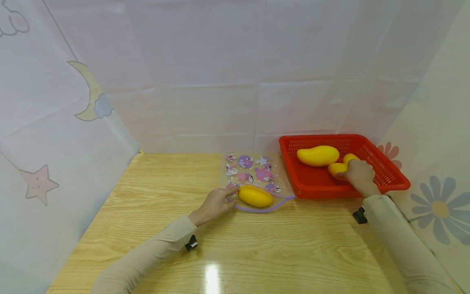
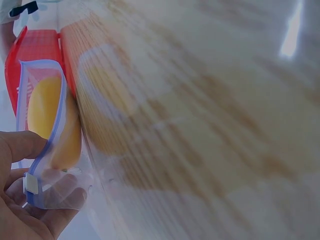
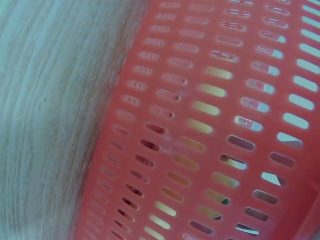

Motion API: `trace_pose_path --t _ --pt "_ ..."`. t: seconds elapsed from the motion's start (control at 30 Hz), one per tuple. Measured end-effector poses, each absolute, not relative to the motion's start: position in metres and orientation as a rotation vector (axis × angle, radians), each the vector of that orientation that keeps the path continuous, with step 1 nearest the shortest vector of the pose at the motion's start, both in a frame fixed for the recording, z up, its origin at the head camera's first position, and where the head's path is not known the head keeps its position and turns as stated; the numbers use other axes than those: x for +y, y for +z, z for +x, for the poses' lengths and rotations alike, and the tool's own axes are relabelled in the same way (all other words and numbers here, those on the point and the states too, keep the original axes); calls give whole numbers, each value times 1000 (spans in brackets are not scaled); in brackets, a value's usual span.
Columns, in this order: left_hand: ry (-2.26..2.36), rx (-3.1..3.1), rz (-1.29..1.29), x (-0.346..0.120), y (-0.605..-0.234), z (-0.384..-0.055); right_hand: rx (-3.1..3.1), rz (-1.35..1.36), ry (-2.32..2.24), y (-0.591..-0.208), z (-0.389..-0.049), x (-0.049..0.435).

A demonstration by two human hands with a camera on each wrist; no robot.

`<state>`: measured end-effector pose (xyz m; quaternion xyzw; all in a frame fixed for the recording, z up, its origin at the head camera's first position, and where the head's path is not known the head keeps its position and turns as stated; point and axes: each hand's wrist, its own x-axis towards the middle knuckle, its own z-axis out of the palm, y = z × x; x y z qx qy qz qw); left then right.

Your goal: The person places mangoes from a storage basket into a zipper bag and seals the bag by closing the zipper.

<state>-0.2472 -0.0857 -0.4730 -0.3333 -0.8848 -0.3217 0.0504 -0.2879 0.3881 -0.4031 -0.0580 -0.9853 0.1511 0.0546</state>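
A yellow mango (image 1: 255, 196) lies just inside the mouth of a clear printed zip bag (image 1: 286, 179). My left hand (image 1: 214, 204) holds the left end of that mouth, thumb and fingers on the purple-edged film. In the left wrist view, the white slider (image 2: 31, 184) sits close to the fingers. Over at the right, my right hand (image 1: 360, 175) reaches into a red basket (image 1: 301, 190) and grips a mango (image 1: 335, 170), partly covering it. More yellow (image 1: 350, 157) shows just behind that hand. A larger mango (image 1: 318, 156) lies to its left. The right wrist view shows mostly basket wall (image 3: 200, 145).
The bag and basket rest side by side on a wood-grain table (image 1: 257, 253), near its back edge. A pale printed sheet (image 1: 205, 81) hangs behind and along both sides. The basket's raised rim stands between the bag and the loose mangoes.
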Motion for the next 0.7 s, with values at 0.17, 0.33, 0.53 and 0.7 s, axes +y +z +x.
trace_pose_path --t 0.17,0.33,0.53,0.7 --pt "-983 -2687 -1012 -86 -474 -248 -2990 -144 476 -401 -284 386" --pt "-983 -2691 -1001 -86 -474 -248 -2989 -108 485 -395 -279 381" --pt "-992 -2686 -1002 -86 -474 -248 -2990 -77 463 -391 -278 378" --pt "-1010 -2684 -999 -86 -475 -248 -2996 -62 453 -389 -277 377"
